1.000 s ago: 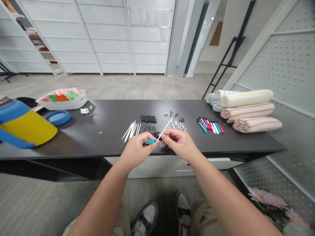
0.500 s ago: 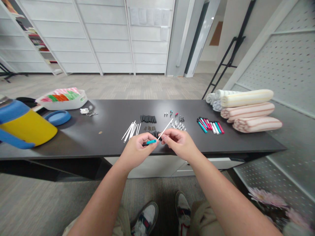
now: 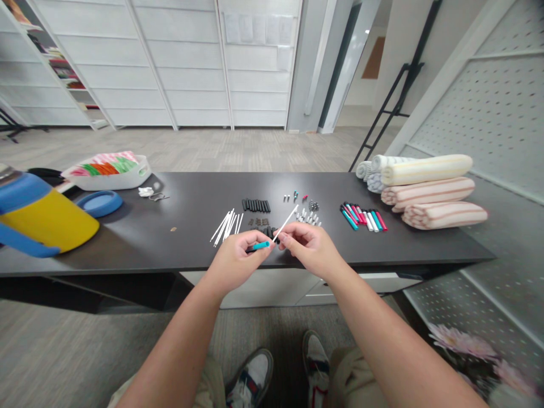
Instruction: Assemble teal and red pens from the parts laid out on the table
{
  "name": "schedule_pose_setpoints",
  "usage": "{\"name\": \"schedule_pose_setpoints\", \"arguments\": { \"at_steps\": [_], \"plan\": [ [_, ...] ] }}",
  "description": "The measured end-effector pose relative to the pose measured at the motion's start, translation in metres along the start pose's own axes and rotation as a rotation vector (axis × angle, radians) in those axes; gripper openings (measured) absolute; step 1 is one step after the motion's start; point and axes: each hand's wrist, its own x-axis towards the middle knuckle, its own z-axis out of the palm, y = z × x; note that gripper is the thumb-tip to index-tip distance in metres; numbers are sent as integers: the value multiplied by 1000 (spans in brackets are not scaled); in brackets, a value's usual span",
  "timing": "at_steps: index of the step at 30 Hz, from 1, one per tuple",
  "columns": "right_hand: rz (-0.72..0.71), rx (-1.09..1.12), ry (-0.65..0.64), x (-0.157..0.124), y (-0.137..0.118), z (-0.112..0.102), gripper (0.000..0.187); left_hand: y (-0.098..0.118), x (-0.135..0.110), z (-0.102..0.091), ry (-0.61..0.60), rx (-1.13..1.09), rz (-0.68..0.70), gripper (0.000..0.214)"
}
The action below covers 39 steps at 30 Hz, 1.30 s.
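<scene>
Over the front of the dark table, my left hand [image 3: 236, 252] is closed round a teal pen barrel [image 3: 260, 246], its open end pointing right. A thin white stick [image 3: 285, 222] slants up and right from my left thumb tip, between both hands. My right hand [image 3: 310, 245] is closed in a pinch beside the stick's lower end. Something small and dark shows at its fingertips, too hidden to name. Left of the hands lie several loose white sticks [image 3: 226, 225]. Black tubes [image 3: 256, 205] form a row behind, and small white parts [image 3: 307, 216] lie beyond my right hand.
Teal, red and white markers [image 3: 363, 217] lie to the right, before rolled towels [image 3: 429, 190]. At the left stand a yellow and blue jug [image 3: 46, 212], a blue lid [image 3: 100, 203] and a white basket [image 3: 108, 180]. Small metal pieces [image 3: 313, 205] lie near the middle.
Almost nothing differs. The teal barrel in my left hand has shifted very slightly; both hands and the white stick keep their places.
</scene>
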Motion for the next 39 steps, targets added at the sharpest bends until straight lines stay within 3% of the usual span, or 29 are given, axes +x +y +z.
{"name": "schedule_pose_setpoints", "arguments": {
  "at_steps": [19, 26, 39],
  "plan": [
    [22, 86, -40, 1, -2, 1, 28, -3, 1, 0, -34, 57, 47, 27],
    [17, 31, -3, 2, -4, 1, 25, 1, 0, 5, 68, 52, 24, 24],
    [29, 34, -37, 0, 2, 0, 32, -1, 2, 2, -55, 72, 78, 27]
  ]
}}
